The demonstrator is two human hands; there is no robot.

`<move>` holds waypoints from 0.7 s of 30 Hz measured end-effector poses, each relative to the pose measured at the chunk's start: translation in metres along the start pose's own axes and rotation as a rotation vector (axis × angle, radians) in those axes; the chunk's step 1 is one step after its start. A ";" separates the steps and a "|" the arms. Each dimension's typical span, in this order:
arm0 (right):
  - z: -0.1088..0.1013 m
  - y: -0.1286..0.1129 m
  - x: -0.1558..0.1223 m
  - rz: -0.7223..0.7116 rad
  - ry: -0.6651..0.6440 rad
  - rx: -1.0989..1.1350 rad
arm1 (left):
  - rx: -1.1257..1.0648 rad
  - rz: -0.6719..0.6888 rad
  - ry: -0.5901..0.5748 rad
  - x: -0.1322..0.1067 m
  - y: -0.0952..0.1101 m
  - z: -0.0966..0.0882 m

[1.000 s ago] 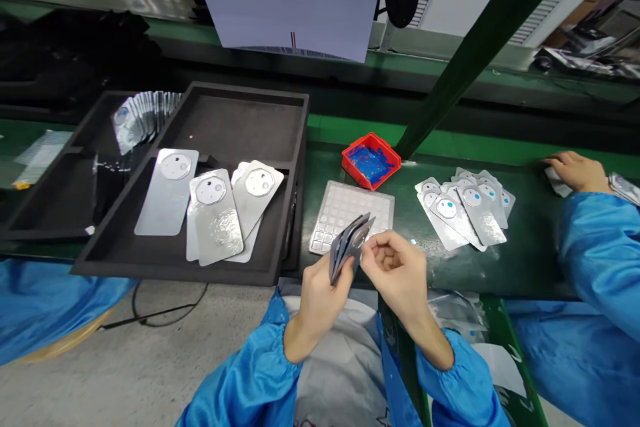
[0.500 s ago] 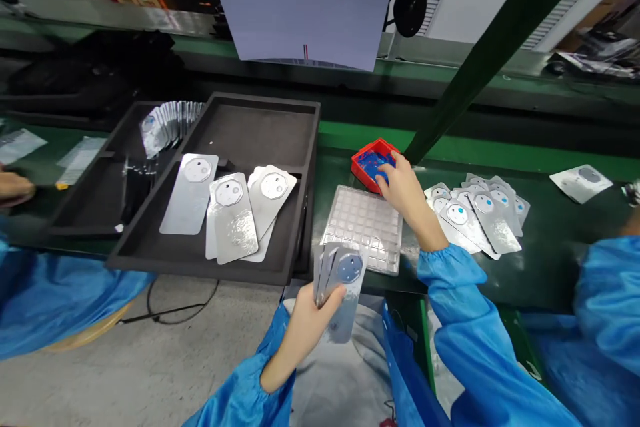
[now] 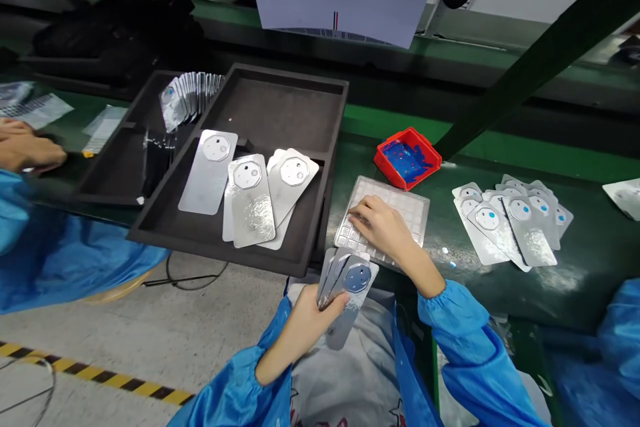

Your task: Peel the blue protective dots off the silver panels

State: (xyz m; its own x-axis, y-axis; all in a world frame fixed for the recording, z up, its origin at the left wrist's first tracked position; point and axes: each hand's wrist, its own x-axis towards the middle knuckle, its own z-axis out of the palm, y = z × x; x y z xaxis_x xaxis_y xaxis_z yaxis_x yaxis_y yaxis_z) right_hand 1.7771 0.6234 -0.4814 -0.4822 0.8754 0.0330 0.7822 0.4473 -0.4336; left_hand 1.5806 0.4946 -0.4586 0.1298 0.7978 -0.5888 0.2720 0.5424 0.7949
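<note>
My left hand (image 3: 313, 320) grips a fanned stack of silver phone back covers (image 3: 347, 283) near the bench's front edge; the top cover shows a round camera cutout. My right hand (image 3: 383, 230) rests on a clear gridded plastic tray (image 3: 413, 207) on the green bench, fingers bent down onto its near-left cells; what the fingertips pinch, if anything, is hidden. A small red bin (image 3: 407, 157) with blue scraps stands just behind the tray.
A black foam tray (image 3: 280, 107) at left holds several silver covers (image 3: 250, 197). Another black tray (image 3: 107, 167) behind it has upright covers (image 3: 190, 97). More covers (image 3: 513, 220) lie fanned at right. Another person's hand (image 3: 25, 150) is at far left. A green post (image 3: 540, 53) slants overhead.
My right hand left the stack, reached to the red bin, then came back onto the gridded tray. My left hand lowered the stack. The view shifted left.
</note>
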 end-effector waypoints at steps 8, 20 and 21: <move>-0.007 -0.010 0.009 0.119 -0.006 0.149 | -0.040 0.045 0.034 0.002 -0.008 0.000; -0.050 -0.023 -0.051 0.566 0.389 1.218 | -0.080 0.097 0.041 0.013 0.013 0.014; -0.051 -0.024 -0.054 0.589 0.398 1.225 | -0.078 0.103 0.037 0.015 0.016 0.014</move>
State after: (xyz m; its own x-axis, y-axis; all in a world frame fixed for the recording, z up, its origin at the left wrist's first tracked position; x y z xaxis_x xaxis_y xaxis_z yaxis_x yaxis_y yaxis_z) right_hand 1.8041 0.5746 -0.4269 0.0922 0.9596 -0.2657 -0.1043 -0.2561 -0.9610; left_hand 1.6005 0.5109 -0.4569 0.1176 0.8585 -0.4992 0.1836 0.4752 0.8605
